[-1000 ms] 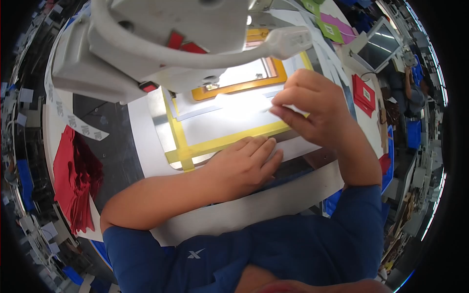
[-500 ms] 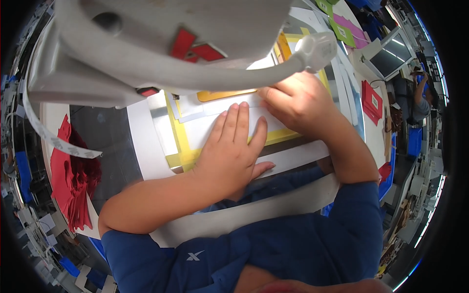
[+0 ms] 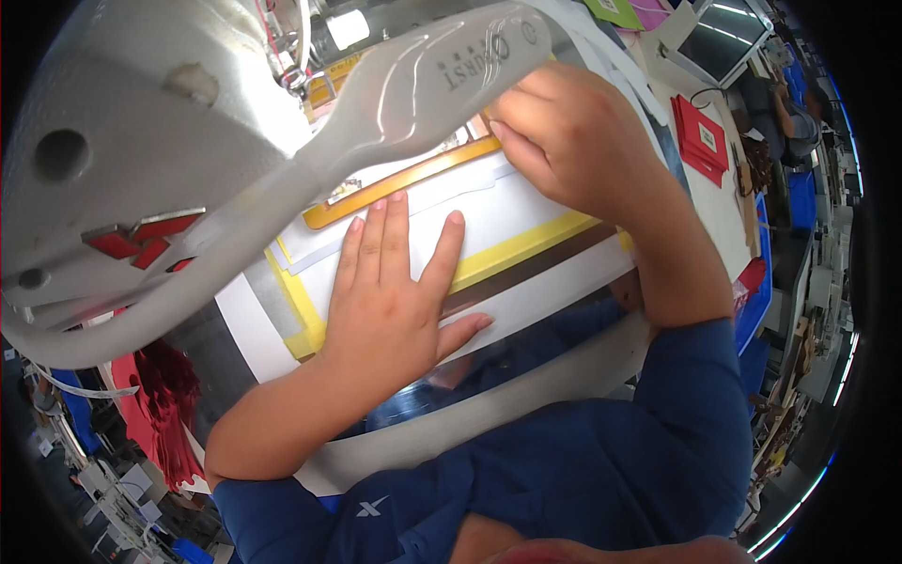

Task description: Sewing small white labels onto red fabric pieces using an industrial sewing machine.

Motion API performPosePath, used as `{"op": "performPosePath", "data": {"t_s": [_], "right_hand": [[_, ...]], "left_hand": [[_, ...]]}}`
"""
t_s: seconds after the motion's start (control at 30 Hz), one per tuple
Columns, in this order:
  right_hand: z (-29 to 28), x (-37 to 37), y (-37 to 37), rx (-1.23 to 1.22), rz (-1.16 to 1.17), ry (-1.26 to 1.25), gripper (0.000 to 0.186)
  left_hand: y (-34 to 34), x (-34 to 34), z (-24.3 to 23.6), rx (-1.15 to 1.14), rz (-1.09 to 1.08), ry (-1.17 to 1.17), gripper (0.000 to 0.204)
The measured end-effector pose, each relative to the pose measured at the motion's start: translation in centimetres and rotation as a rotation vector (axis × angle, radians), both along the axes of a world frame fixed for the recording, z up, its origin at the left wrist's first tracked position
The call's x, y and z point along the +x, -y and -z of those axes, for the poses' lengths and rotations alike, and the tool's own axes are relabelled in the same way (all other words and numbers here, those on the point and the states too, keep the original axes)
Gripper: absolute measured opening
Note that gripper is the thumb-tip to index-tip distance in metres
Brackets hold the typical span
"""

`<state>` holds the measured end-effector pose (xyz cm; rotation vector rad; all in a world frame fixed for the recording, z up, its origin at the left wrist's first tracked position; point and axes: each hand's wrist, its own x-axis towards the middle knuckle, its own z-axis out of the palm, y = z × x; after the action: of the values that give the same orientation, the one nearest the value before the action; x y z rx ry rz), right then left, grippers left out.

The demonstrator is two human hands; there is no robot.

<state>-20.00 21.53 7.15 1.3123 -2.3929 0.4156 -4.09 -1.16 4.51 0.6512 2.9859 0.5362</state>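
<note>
My left hand [image 3: 387,299] lies flat with fingers spread on a white sheet [image 3: 442,230] edged with yellow tape [image 3: 531,246]. Its longer fingertips meet the near edge of an orange-yellow frame [image 3: 404,182]. Curled fingers close my right hand [image 3: 592,141] at the frame's right end. Its fingertips are partly behind a pale lamp head [image 3: 423,80], so what they pinch cannot be made out. Above the frame stands a large white sewing machine head [image 3: 122,141], with a bright light shining on metal parts near its needle area.
The lamp's thick flexible neck [image 3: 202,268] curves across the left. Red fabric pieces [image 3: 160,409] hang at the left table edge. At the right lie red pieces with a white label [image 3: 700,141], near a screen [image 3: 722,42]. Another person [image 3: 799,117] is farther right.
The view has shifted, so machine and lamp appear farther left and more of the frame shows. My left hand stays flat on the sheet; my right hand stays curled at the frame's right end.
</note>
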Motion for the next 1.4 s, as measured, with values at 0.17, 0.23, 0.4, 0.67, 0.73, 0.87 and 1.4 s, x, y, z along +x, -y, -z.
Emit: {"op": "performPosePath", "data": {"t_s": [0.17,0.23,0.4,0.67,0.73,0.87,1.4], "right_hand": [[0.1,0.1,0.1,0.024,0.007,0.028,0.011],[0.3,0.1,0.1,0.032,0.007,0.035,0.010],[0.1,0.2,0.0,0.060,0.033,0.064,0.010],[0.4,-0.1,0.2,0.060,0.033,0.059,0.009],[0.3,0.0,0.2,0.054,0.032,0.062,0.009],[-0.1,0.1,0.2,0.044,0.026,0.119,0.009],[1.0,-1.3,-0.2,-0.053,0.037,0.175,0.011]], "left_hand": [[0.1,-1.0,0.3,0.049,0.072,-0.005,0.100],[0.1,-1.4,0.1,0.041,0.063,-0.011,0.099],[0.0,-1.4,0.2,0.018,0.029,-0.012,0.097],[-0.9,-2.0,0.1,0.040,0.015,-0.011,0.097],[-0.9,-1.6,0.0,-0.019,-0.041,-0.045,0.097],[-0.9,-1.5,0.0,-0.017,-0.020,-0.004,0.098],[-2.1,-2.5,-0.2,0.031,0.014,0.070,0.097]]}}
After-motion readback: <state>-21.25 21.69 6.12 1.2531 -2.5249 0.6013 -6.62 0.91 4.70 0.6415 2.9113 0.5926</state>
